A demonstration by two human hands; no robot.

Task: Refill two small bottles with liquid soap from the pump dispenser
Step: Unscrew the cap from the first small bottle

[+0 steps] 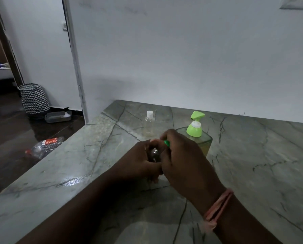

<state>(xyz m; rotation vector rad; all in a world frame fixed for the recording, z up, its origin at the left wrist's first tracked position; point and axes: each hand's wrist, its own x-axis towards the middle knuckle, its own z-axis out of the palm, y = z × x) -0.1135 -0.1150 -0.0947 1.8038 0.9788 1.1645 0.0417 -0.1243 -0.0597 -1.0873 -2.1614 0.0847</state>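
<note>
A small clear bottle (154,154) sits between my two hands over the marble counter (252,164), mostly hidden by my fingers. My left hand (138,161) grips its body. My right hand (180,159) pinches a green cap (166,142) at its top. Behind my hands stands the pump dispenser (194,131), a square clear bottle of yellowish soap with a light green pump head. A second small clear bottle (149,125) with a white cap stands upright to the dispenser's left, near the wall.
The counter's left edge drops to a dark floor, where a crushed plastic water bottle (45,146), a zigzag-patterned basket (35,100) and a grey tray (58,116) lie. A white wall runs behind the counter. A wet patch (71,181) glistens near the counter's edge.
</note>
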